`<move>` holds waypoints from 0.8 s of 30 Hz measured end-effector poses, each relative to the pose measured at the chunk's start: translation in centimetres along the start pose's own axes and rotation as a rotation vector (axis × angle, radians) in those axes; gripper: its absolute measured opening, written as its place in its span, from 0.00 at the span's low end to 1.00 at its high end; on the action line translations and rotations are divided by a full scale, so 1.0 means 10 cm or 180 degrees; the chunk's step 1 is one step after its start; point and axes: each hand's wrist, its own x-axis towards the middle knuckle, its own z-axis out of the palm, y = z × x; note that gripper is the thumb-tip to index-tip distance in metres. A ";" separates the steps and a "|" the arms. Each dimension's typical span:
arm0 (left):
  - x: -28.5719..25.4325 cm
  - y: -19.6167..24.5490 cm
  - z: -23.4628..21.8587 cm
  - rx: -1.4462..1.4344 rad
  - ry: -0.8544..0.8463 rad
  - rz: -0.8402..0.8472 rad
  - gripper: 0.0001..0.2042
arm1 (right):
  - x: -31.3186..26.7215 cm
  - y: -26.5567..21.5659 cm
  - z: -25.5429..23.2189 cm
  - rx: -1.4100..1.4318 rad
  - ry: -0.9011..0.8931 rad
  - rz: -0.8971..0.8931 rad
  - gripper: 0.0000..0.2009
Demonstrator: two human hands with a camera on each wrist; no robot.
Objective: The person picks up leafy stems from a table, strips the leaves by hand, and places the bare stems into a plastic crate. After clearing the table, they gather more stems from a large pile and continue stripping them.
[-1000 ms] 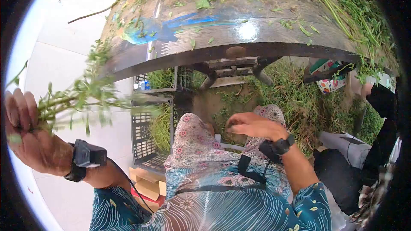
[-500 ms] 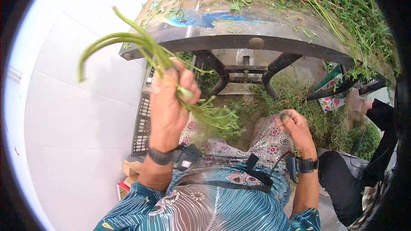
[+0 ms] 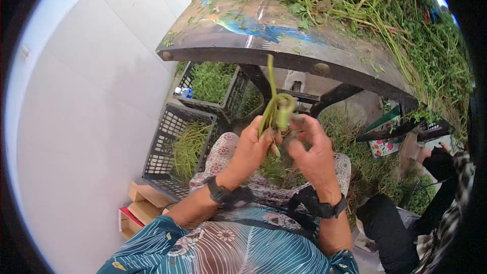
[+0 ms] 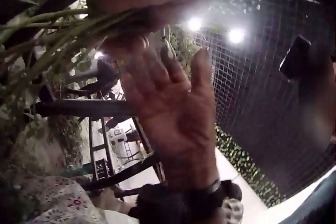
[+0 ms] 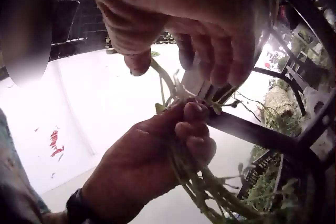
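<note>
My left hand [image 3: 247,148] grips a bunch of leafy green stems [image 3: 270,110] over my lap, just in front of the table edge. In the right wrist view the same bunch [image 5: 207,192] runs through the left fist, with short cut-looking ends poking out above the thumb. My right hand [image 3: 315,156] is close beside the bunch, its fingers loosely bent and spread from the thumb. A stem end passes near that thumb [image 5: 137,64]. The left wrist view shows the right palm [image 4: 178,121] facing the camera, with nothing gripped in it.
A dark-edged round table [image 3: 223,56] bears a large heap of greens [image 3: 406,30]. Black crates [image 3: 152,144] with greens stand at left, cardboard boxes [image 3: 144,205] nearer me. More greens [image 3: 365,177] lie on the floor at right, beside another person's black-clad leg [image 3: 390,233].
My left hand has come from the far left in to the middle, bringing the bunch. My right hand has lifted from my lap to meet it.
</note>
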 end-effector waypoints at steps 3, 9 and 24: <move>-0.05 -0.06 0.03 0.0351 -0.0098 -0.0027 0.08 | -0.04 -0.05 0.08 -0.0108 -0.0106 0.0176 0.24; -0.14 -0.10 0.06 0.0441 -0.0360 -0.0232 0.09 | -0.16 0.03 0.13 -0.0534 -0.0249 0.0313 0.16; -0.11 -0.09 0.04 -0.0118 -0.1012 -0.0119 0.05 | -0.01 0.66 -0.55 0.1447 0.1170 0.0987 0.08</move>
